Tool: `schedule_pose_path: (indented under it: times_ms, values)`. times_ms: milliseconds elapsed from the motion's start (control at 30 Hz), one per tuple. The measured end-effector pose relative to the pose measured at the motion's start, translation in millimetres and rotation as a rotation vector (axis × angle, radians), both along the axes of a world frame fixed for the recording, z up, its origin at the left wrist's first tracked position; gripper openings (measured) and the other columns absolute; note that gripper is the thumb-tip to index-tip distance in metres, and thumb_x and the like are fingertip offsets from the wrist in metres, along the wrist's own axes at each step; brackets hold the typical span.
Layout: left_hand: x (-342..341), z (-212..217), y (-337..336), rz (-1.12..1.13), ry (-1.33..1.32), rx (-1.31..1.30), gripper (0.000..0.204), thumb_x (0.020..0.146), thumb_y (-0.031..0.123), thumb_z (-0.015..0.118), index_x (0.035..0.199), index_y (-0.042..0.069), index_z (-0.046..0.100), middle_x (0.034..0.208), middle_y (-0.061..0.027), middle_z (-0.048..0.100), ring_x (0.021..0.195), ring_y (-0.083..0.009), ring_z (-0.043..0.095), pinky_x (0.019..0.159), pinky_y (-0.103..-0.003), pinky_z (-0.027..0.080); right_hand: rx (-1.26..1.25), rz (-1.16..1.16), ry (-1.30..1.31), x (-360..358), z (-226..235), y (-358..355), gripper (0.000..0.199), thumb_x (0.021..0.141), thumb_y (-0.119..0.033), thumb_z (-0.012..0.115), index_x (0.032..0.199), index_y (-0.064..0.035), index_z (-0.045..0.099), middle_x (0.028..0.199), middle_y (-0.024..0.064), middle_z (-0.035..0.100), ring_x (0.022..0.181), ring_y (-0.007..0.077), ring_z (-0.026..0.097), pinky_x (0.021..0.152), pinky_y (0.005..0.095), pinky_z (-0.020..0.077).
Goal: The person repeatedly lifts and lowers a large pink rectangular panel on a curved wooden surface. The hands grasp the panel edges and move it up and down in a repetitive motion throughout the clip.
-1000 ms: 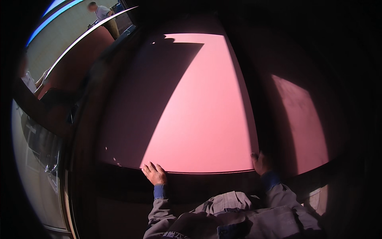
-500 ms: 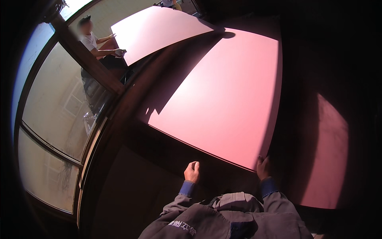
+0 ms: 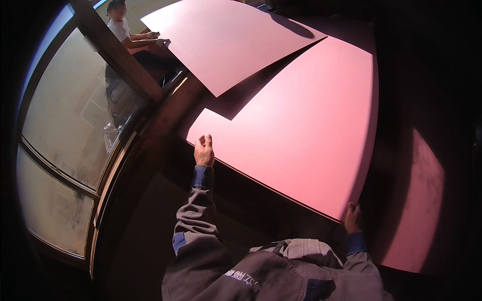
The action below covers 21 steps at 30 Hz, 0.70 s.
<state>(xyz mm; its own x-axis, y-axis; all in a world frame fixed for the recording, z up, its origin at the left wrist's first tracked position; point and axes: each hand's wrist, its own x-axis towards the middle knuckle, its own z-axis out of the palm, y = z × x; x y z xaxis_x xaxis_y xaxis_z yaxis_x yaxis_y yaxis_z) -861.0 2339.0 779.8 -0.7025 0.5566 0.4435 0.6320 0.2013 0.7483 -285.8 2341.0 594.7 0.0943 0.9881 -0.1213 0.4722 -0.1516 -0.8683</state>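
A large pink sheet lies flat in front of me, its near edge running down from left to right. My left hand is raised by that edge near the sheet's left end, fingers pointing up and slightly apart, holding nothing. At the near right corner, in shade, my right hand has its fingers and thumb closed at the sheet's edge. A second pink sheet overlaps the far left of the first. A person in a white top holds its left edge with gloved hands.
On the left stands a framed glass panel with a dark upright post. Another pink surface lies to my right, partly in shadow. Dark shade hides much of the surroundings.
The second sheet has come down and nearer, now covering part of the lower one. My left hand has moved forward and left, its fingers opening. My right hand stays at the corner.
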Motion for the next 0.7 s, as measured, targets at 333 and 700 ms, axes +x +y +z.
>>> schedule_pose_path:
  times_ms: [333, 700]
  values:
    - [14.9, -63.5, 185.2, -0.067, -0.911, -0.053, 0.071, 0.080, 0.063, 0.067, 0.102, -0.004, 0.055, 0.076, -0.0022, 0.048, 0.067, -0.0130, 0.048, 0.067, -0.031, 0.046, -0.110, -0.099, -0.174, 0.3, 21.2, -10.2, 0.047, 0.100, -0.035, 0.044, 0.122, 0.0055, 0.055, 0.112, 0.0255, 0.062, 0.105, 0.0342, 0.060, 0.091, 0.0376, 0.0447]
    - [269.3, -66.7, 53.1, -0.632, -1.241, 0.166, 0.027, 0.091, 0.019, 0.066, 0.074, 0.009, 0.047, 0.060, 0.0022, 0.045, 0.049, -0.0058, 0.038, 0.043, -0.021, 0.028, -0.184, -0.145, 0.107, 30.1, 5.5, -4.6, 0.064, 0.096, -0.051, 0.044, 0.127, 0.0036, 0.054, 0.121, 0.0268, 0.059, 0.111, 0.0375, 0.057, 0.092, 0.0393, 0.0446]
